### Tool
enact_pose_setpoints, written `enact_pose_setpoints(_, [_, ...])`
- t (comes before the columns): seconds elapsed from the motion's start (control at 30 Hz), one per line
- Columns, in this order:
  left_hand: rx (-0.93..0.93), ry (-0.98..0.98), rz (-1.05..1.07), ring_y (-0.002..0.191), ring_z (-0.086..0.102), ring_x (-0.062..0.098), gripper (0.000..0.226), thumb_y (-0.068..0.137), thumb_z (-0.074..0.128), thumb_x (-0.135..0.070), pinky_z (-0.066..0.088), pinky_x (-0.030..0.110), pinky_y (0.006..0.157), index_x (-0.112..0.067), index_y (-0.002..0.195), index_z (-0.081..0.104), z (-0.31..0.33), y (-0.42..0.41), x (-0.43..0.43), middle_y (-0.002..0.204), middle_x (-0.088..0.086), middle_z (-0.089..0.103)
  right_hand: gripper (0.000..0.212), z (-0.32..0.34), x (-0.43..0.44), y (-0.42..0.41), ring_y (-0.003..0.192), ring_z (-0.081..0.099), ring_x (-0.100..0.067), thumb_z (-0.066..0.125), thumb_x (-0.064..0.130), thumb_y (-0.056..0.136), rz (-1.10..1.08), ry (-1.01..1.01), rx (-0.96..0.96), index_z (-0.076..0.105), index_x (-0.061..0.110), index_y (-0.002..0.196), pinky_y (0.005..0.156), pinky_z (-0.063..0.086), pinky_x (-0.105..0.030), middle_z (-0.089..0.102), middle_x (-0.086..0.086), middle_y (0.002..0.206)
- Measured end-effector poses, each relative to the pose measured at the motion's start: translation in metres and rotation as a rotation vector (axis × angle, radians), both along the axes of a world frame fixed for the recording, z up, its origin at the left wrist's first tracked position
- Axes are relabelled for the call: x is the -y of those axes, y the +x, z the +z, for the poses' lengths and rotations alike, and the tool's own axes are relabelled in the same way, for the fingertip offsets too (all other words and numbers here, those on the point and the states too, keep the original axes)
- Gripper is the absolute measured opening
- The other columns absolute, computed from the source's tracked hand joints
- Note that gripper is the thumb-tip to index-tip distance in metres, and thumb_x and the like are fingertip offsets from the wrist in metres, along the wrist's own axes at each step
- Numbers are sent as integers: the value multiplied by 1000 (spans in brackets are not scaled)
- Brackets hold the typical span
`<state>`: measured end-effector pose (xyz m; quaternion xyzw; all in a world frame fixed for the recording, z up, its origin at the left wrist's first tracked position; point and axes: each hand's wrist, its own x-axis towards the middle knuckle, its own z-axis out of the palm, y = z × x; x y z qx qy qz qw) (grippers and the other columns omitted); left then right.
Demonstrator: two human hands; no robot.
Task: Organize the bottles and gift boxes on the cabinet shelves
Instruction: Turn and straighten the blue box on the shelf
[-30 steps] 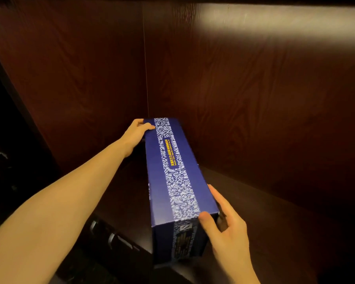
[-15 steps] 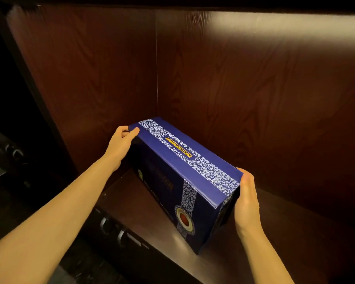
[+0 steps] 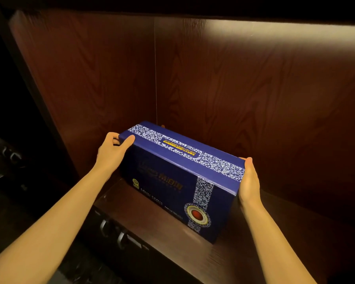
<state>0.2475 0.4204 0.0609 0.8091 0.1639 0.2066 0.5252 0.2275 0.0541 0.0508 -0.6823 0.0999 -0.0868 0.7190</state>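
Observation:
A long dark-blue gift box [image 3: 172,187] with a white floral band and a red round emblem rests on the dark wooden cabinet shelf [image 3: 158,224], its long side facing me, near the back left corner. My left hand [image 3: 111,152] grips the box's left end, thumb on the top edge. My right hand [image 3: 249,181] holds the right end, palm flat against it. No bottles are in sight.
The shelf's reddish wooden side wall [image 3: 90,78] and back wall [image 3: 254,89] enclose the box. Below the shelf's front edge are metal drawer handles [image 3: 119,236]. More shelf surface stretches to the right of the box. The far left is dark.
The box has been turned from pointing end-on toward me to lying lengthwise along the back wall. My right hand went from the near end to the right end; my left hand stayed on its end.

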Motion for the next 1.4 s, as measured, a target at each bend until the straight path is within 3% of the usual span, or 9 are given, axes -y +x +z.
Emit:
enact_pose_setpoints(0.1, [-8,66,49,97,59,19,59,76,60,-74,47,33,72,-30,114,50,-3,-8,-1,104,-6,58,43,0,2,8,105,69,-21,35,61,100,-16,34,-67,65,31,103,102,48,-48,71,-5,112])
enact_pose_setpoints(0.27, [-11,89,69,96,59,18,65,75,60,-75,46,30,69,-28,118,50,-7,-19,-6,107,-4,59,39,-2,2,12,73,74,-11,38,61,99,-5,84,-96,60,29,94,70,51,-31,73,0,90])
enact_pose_setpoints(0.43, [-20,73,60,99,60,20,65,78,60,-72,49,34,73,-26,122,48,-7,-19,-4,110,0,60,44,2,6,11,84,72,-14,35,63,99,13,29,-145,59,26,101,81,53,-34,72,1,94])
enact_pose_setpoints(0.57, [-50,98,48,102,60,23,67,81,57,-72,51,40,80,-24,127,46,-5,-22,-4,115,2,60,49,9,8,8,88,66,-12,30,66,98,8,-140,-169,59,27,99,85,47,-36,69,4,98])
enact_pose_setpoints(0.73, [-36,186,-27,115,56,23,77,87,61,-59,48,40,92,-16,146,37,4,-36,-7,140,8,52,45,24,14,-14,86,55,-1,34,54,103,-29,-580,3,56,20,122,63,35,-15,64,-1,122])
enact_pose_setpoints(0.87, [93,372,-49,135,43,29,77,90,61,-52,41,50,105,-14,151,32,19,-54,-5,152,11,38,45,38,12,-41,120,57,-17,46,48,101,-112,-752,125,53,21,137,84,53,-33,60,-3,136])
enact_pose_setpoints(0.93, [173,482,-101,135,42,28,70,92,59,-48,40,48,105,-11,148,37,26,-62,-2,149,12,41,39,47,4,-57,124,54,-17,50,42,101,-150,-872,198,58,21,132,96,50,-39,60,-1,135])
enact_pose_setpoints(1.17, [313,714,-283,126,50,29,49,97,56,-35,43,46,102,-7,137,51,40,-94,12,138,12,56,19,71,-28,-120,105,63,-19,61,27,96,-241,-1124,424,71,16,107,87,49,-37,70,1,113])
enact_pose_setpoints(1.4, [433,785,-416,111,62,25,35,93,63,-30,51,40,84,-11,123,64,46,-137,34,119,5,68,21,88,-41,-193,102,64,-16,62,27,96,-261,-1186,461,70,15,111,82,53,-33,71,1,112])
